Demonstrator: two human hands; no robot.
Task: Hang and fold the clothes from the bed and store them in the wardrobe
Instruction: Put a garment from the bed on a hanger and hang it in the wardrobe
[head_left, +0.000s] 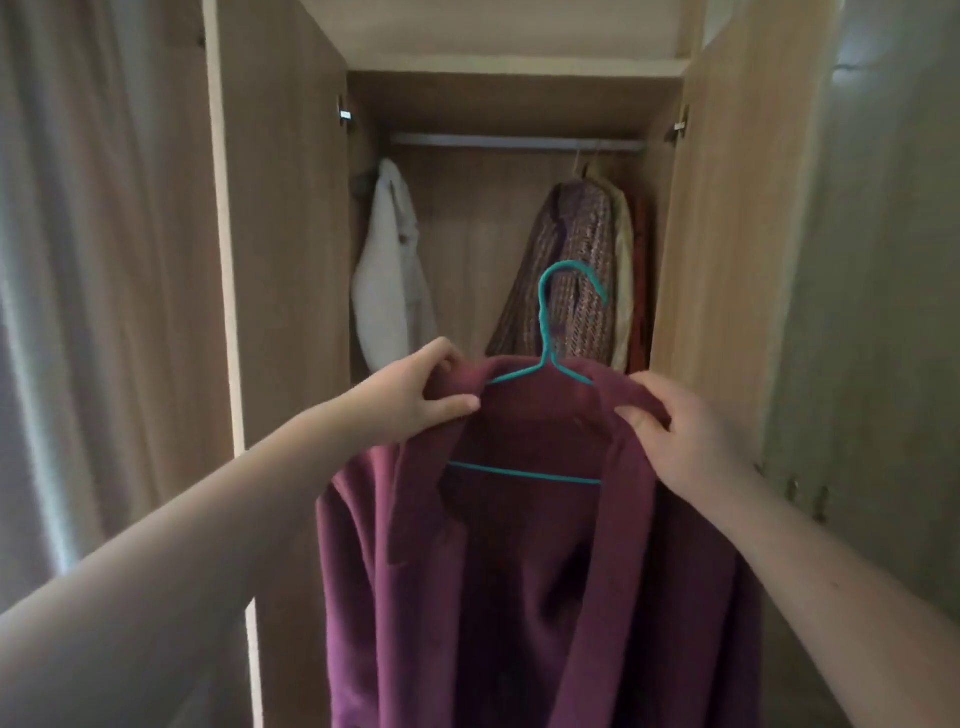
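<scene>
Gripping the maroon robe at its collar, left hand and right hand each pinched a shoulder. Between the two grips rose the teal hanger, hook upright, robe draped below. Beyond the hands: open wardrobe, rail, white garment, patterned garment.

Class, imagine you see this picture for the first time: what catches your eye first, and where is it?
A purple robe on a teal hanger fills the lower middle, its shoulders gripped by the left hand and the right hand. Behind it stands an open wardrobe, with a white garment hanging at its left and patterned clothes at its right.
</scene>
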